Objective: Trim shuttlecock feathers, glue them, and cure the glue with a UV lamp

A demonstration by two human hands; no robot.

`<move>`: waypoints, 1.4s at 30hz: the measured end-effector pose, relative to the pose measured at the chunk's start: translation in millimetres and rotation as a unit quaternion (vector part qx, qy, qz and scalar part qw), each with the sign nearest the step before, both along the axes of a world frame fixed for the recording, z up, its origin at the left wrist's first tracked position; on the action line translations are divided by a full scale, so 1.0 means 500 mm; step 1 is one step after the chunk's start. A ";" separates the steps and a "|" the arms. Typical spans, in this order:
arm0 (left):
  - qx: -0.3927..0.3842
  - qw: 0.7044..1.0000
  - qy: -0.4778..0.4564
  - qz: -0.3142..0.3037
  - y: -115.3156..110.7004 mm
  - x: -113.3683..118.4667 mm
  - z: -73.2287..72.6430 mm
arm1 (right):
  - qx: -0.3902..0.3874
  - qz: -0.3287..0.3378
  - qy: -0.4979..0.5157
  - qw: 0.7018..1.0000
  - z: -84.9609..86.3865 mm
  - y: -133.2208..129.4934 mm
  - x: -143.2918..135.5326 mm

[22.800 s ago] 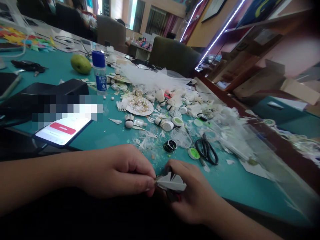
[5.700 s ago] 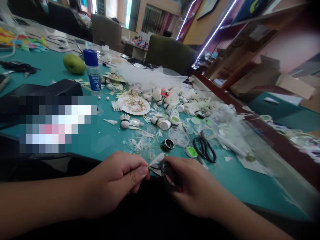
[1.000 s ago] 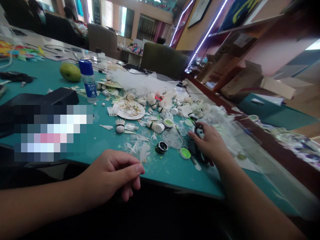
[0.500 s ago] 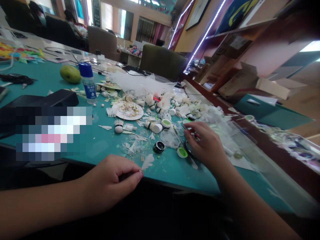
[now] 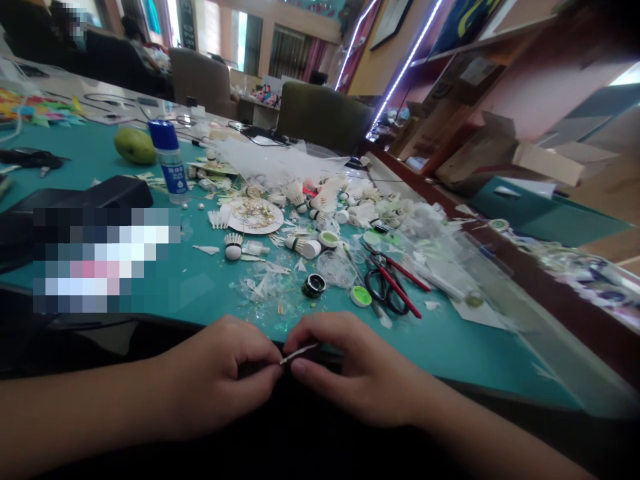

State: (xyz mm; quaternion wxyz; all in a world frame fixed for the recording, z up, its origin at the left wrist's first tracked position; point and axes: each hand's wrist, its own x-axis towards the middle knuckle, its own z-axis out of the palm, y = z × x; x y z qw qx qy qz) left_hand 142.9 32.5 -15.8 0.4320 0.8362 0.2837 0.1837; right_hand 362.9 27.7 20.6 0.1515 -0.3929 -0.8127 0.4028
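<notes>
1 pr pliers now down; R hand by feather

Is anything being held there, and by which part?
A thin pale feather-like piece, pinched at its left end by the left grip; whether the right grip touches it, I can't tell.

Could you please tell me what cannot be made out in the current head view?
All in the head view:
Pale piece: one end hidden by the left hand.
Glue bottle: fine print too small and blurred.
Pixelated patch: masks whatever lies beneath.
Colourful pieces: cut off by the left edge.
</notes>
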 end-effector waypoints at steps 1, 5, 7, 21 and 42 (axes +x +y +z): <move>0.017 1.000 0.003 0.001 0.001 0.000 0.000 | -0.057 -0.018 0.003 0.998 -0.001 0.000 -0.001; 0.083 0.996 0.028 -0.008 0.003 -0.001 -0.001 | -0.260 -0.065 0.048 0.962 -0.009 0.000 -0.010; 0.106 0.994 0.037 -0.014 0.000 -0.004 -0.001 | -0.284 -0.089 0.061 0.953 -0.013 -0.001 -0.014; 0.169 0.985 -0.032 0.033 -0.026 -0.001 -0.010 | -0.145 -0.125 0.111 0.975 -0.039 -0.015 -0.023; 0.174 0.982 -0.026 0.075 -0.024 -0.007 0.007 | -0.142 -0.088 0.160 0.973 -0.038 -0.012 -0.014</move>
